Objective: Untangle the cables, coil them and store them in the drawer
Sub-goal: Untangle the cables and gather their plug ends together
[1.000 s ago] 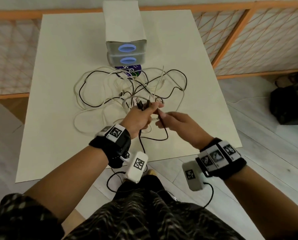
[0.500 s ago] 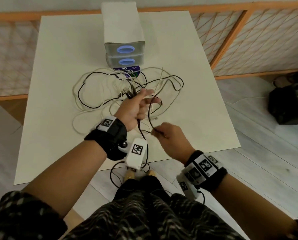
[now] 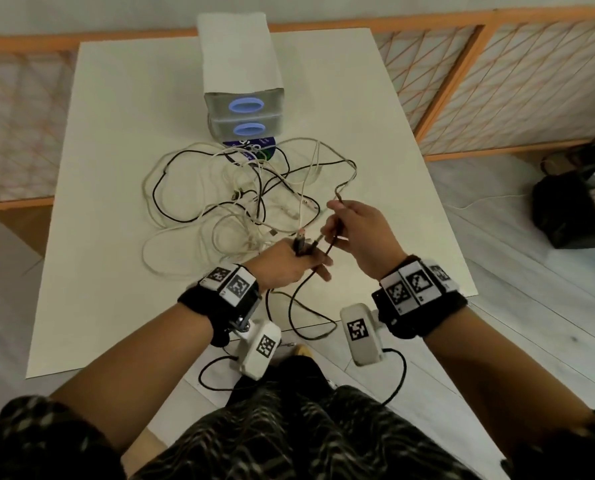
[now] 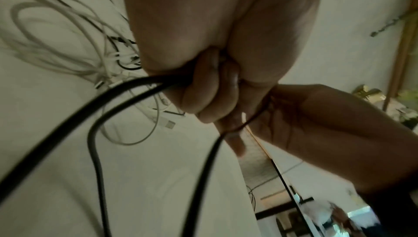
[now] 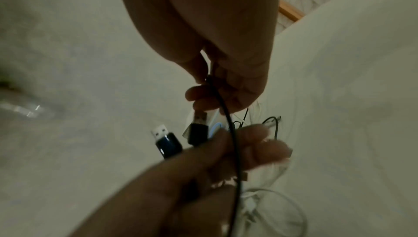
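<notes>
A tangle of white and black cables [image 3: 240, 202] lies mid-table in front of the small two-drawer unit [image 3: 244, 112], whose drawers are both shut. My left hand [image 3: 306, 261] grips a black cable [image 3: 298, 306] near its ends, and two USB plugs [image 3: 301, 242] stick up from the fist. In the left wrist view the fingers [image 4: 203, 97] curl round the black cable [image 4: 126, 87]. My right hand [image 3: 337, 226] pinches the same black cable a little farther along. In the right wrist view the pinch [image 5: 210, 81] sits above the plugs [image 5: 168, 142].
The white table [image 3: 116, 271] ends close to my body, and a black loop hangs near its front edge. A purple disc [image 3: 254, 148] lies under the drawer unit. A wooden lattice railing [image 3: 497, 81] runs behind. A black bag [image 3: 573, 209] sits on the floor at right.
My left hand has drawn back toward me with the plugs. My right hand has gone from near the table's front edge up and away along the black cable, leaving a loop below.
</notes>
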A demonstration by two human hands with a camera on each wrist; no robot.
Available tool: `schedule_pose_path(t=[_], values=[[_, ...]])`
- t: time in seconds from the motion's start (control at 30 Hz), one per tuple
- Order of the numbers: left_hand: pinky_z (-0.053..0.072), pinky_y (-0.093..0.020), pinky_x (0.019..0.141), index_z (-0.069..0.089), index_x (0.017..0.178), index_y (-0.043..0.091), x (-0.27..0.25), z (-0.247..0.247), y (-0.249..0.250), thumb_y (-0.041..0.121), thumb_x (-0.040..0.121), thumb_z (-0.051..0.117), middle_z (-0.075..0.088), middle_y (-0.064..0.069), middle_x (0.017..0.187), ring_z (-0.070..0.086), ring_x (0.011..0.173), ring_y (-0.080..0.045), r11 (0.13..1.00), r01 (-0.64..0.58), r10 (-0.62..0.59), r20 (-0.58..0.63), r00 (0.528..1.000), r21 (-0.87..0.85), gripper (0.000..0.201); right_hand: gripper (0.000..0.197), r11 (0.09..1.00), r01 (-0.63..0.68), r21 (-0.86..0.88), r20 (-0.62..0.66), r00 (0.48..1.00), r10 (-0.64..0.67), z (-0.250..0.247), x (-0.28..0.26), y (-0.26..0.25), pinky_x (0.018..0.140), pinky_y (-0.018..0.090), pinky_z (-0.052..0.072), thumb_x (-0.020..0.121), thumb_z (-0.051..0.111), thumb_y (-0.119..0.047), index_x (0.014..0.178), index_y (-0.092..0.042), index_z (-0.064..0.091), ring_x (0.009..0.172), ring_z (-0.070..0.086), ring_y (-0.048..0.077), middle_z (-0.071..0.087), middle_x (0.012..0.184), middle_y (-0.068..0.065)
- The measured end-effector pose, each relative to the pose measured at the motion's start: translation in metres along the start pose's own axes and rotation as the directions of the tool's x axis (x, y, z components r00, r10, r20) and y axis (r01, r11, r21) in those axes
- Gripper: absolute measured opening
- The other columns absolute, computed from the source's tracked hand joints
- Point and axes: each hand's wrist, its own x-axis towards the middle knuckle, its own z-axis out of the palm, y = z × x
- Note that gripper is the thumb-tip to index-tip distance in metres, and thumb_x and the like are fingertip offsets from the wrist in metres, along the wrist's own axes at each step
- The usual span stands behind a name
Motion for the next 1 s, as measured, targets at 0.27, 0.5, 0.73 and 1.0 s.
schedule_pose_path(t=[0.27,0.5,0.73,1.0], values=[[0.017,-0.011,0.029,0.058,0.109,0.005,0.018,-0.037,0.019,0.024,0.103,0.030,0.073,-0.004,0.101,0.020,0.034,-0.001,0.755,0.000,-0.024,-0.028,0.999,-0.656,0.034,0.021,0.873,0.129,-0.470,0.187,0.981,-0.044,-0.010,-0.027,0.050,0.079,0.033,0.054,0.094,0.046,-0.007,0.088,-0.015,0.065,0.079,0.058,0.014,0.062,0.082,0.003],[0.013,-0.014,0.033,0.060,0.097,0.014,0.015,-0.040,0.036,0.026,0.103,0.030,0.040,0.010,0.053,0.020,0.036,-0.001,0.768,-0.113,0.081,-0.079,0.994,-0.630,0.033,0.031,0.759,0.079,-0.646,0.205,0.976,0.073,-0.025,-0.026,0.077,0.089,0.025,0.045,0.092,0.041,-0.002,0.115,-0.013,0.061,0.095,0.060,0.015,0.066,0.098,0.001],[0.028,-0.014,0.043,0.062,0.093,0.010,-0.017,-0.011,-0.010,0.029,0.101,0.037,0.048,0.003,0.063,0.032,0.040,-0.001,0.999,-0.007,0.001,0.138,0.990,0.042,0.032,0.024,0.993,-0.087,0.074,0.200,0.977,0.071,-0.003,-0.004,0.007,0.082,0.036,0.048,0.098,0.044,-0.026,0.107,-0.007,0.055,0.081,0.062,0.024,0.065,0.083,0.009],[0.017,-0.013,0.033,0.059,0.098,0.006,0.001,-0.051,-0.004,0.028,0.101,0.037,0.070,-0.006,0.105,0.024,0.036,-0.002,0.655,-0.050,-0.098,-0.150,0.984,-0.754,0.031,0.020,0.916,0.051,-0.399,0.345,0.934,0.098,0.001,-0.019,0.037,0.077,0.034,0.049,0.093,0.047,-0.001,0.089,-0.014,0.061,0.074,0.062,0.014,0.064,0.075,0.002]])
